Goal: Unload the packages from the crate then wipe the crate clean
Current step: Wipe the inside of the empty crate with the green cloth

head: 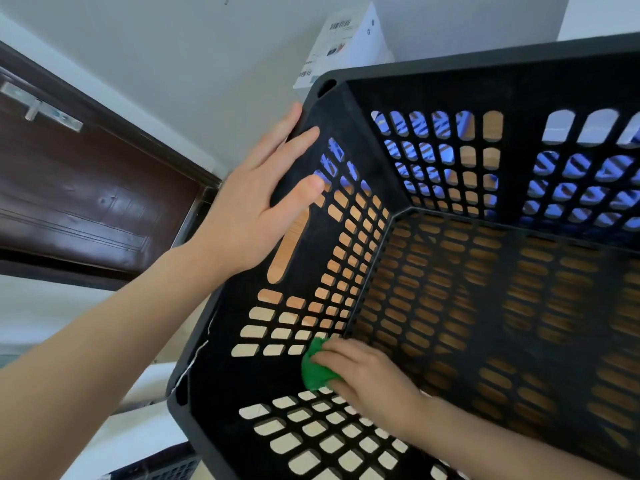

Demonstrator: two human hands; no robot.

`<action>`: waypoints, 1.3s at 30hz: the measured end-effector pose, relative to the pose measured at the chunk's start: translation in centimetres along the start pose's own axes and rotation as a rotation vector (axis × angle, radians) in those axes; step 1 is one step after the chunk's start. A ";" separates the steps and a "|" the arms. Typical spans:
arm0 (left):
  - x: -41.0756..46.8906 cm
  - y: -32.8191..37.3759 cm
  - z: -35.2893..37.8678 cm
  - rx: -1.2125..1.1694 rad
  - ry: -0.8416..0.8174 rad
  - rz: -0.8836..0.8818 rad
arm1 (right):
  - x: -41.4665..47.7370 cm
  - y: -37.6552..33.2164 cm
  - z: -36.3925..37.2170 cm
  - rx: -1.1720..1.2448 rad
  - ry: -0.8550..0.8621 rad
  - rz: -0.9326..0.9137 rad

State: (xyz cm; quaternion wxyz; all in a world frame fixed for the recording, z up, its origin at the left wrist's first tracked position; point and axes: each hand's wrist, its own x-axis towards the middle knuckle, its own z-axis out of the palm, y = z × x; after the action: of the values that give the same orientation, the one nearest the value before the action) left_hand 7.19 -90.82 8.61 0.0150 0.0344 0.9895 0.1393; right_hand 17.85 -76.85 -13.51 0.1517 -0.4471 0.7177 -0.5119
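- The black crate (377,91) is sitting tipped toward the camera on a wooden worktop (287,251), which is showing through its slots. No packages are lying inside it.
- The left hand (256,209) is bracing the crate's left wall at the rim. Its fingers are lying straight across the edge and its thumb is resting on the inner face.
- The right hand (367,379) is reaching inside, fingers curled over a bunched green cloth (315,372), and is pressing it into the near left corner where wall meets floor.
- Risk: the left hand is only lying flat on the rim, so a hard push with the cloth is likely to slide or rock the tilted crate.
- Risk: the cloth is working over many open slots, so a fold could be catching on an edge and dragging free of the fingers.
- Risk: the crate's far corner is sitting close to a white box (346,46), which could get knocked if the crate shifts.
- Count: one crate, one cloth, two hands and one white box are showing. Something blue is showing through the far wall, but I cannot tell what it is.
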 end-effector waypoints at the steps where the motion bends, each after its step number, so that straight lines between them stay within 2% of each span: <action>1: 0.0 0.0 0.0 0.000 0.001 0.002 | 0.4 -1.3 -0.2 0.049 0.037 -0.005; 8: 0.2 0.1 -0.2 0.001 0.000 0.003 | 4.3 -9.4 -2.3 0.238 0.336 -0.305; 12: 0.1 0.1 -0.1 0.009 -0.001 0.005 | 4.5 -8.5 -1.8 0.224 0.327 -0.353; 19: 0.2 0.2 -0.2 0.011 -0.008 0.002 | 2.1 -2.0 0.1 -0.078 0.184 -0.320; 24: 0.2 0.2 -0.1 0.022 -0.010 -0.002 | -0.5 3.4 1.4 -0.195 0.048 -0.093; 28: 0.2 0.2 -0.1 0.020 -0.008 -0.005 | -0.5 1.7 1.9 -0.017 0.122 0.081; 32: 0.2 0.2 -0.2 0.006 -0.003 0.000 | 0.7 -2.3 0.8 0.239 0.251 0.087; 35: 0.3 0.2 -0.1 0.004 -0.002 0.002 | 3.1 -6.2 -1.7 0.341 0.368 -0.045; 39: 0.2 0.1 0.0 0.004 0.004 0.008 | 6.0 -9.4 -3.0 0.193 0.535 -0.304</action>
State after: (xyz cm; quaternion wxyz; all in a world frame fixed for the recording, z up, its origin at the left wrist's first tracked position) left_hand 6.98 -90.73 8.66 0.0124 0.0384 0.9897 0.1373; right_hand 17.05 -80.51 -2.61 -0.0787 -0.3824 0.6052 -0.6938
